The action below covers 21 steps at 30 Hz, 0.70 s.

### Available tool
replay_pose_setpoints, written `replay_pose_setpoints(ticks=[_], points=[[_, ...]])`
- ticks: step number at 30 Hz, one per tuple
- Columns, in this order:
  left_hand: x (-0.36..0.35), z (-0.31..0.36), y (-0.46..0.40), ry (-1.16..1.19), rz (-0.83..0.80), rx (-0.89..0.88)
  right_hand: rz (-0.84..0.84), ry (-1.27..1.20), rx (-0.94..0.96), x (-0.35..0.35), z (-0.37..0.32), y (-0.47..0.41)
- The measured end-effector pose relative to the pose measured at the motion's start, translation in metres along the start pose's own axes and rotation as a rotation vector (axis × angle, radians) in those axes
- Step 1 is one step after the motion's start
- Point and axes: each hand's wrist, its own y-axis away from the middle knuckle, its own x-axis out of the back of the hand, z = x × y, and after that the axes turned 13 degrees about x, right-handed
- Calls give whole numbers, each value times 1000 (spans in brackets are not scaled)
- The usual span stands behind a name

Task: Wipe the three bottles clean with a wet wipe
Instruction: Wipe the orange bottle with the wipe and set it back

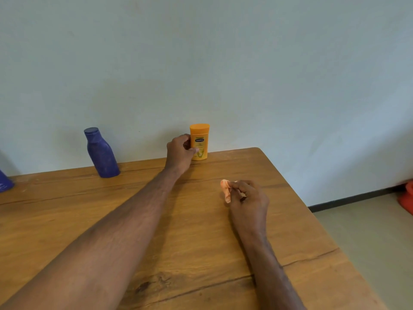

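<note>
Orange "Vaseline" bottle (199, 142) in left hand (180, 153)

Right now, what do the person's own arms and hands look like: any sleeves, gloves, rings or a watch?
Both forearms are bare along all of their visible length; no sleeve shows. The left hand and the right hand are bare too: no gloves. No watch or band shows at either wrist, and no ring can be made out on the visible fingers. No markings show on the arms.

Soft even daylight, faint shadows, edges distorted.
</note>
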Motion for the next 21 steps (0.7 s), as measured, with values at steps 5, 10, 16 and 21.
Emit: replay_pose_setpoints(ticks=[5, 10, 16, 21], points=[[-2, -1, -4, -41, -9, -26, -29, 13, -8, 2, -3, -1], [-1, -6, -5, -76, -16, -20, -34, 21, -31, 2, -4, -1], [1, -10, -5, -91, -3, 4, -45, 51, -48, 2, -5, -2], [7, -15, 2, -82, 15, 30, -51, 42, -48, 5, -7, -2]])
